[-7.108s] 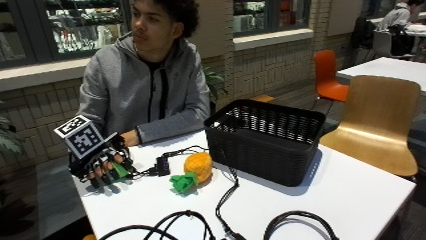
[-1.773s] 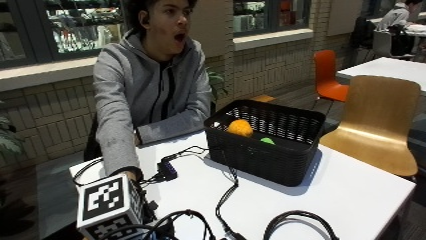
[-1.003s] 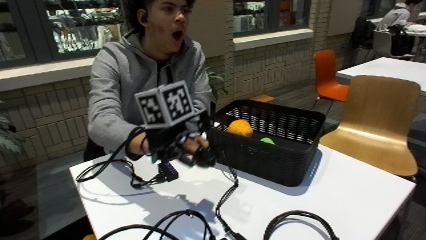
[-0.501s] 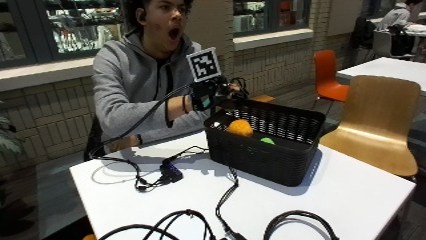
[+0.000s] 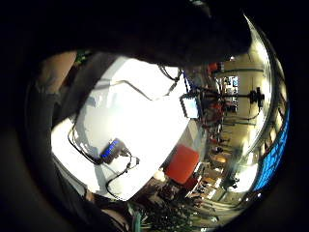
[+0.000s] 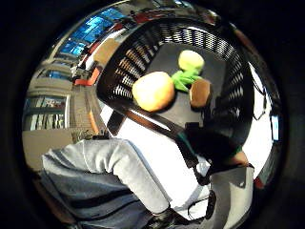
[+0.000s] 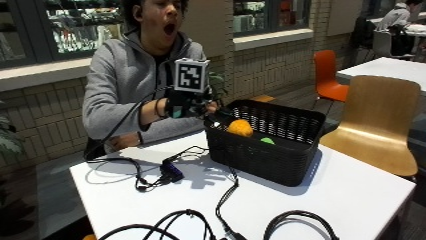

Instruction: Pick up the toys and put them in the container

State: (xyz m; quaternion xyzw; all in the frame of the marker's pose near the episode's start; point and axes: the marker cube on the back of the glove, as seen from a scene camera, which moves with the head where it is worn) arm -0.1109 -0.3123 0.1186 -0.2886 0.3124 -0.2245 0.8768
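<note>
On the white worktop nearest the camera lie loops of black cable, at about 6 o'clock from the basket. A little farther back, at 9 o'clock of the basket, sits one small dark box with cables running from it. Behind that stands one black mesh basket. Inside it the thumb side palm view shows three toys: one large orange ball, one pale yellow-green toy with green leaves and one smaller brown piece, the three close together on the basket floor. From outside, the orange ball shows at the basket's 10 o'clock corner. The gloved right hand hangs just beyond that corner, above the rim; whether its grip is apart or together cannot be told. Farther back stand one wooden chair and one orange chair.
</note>
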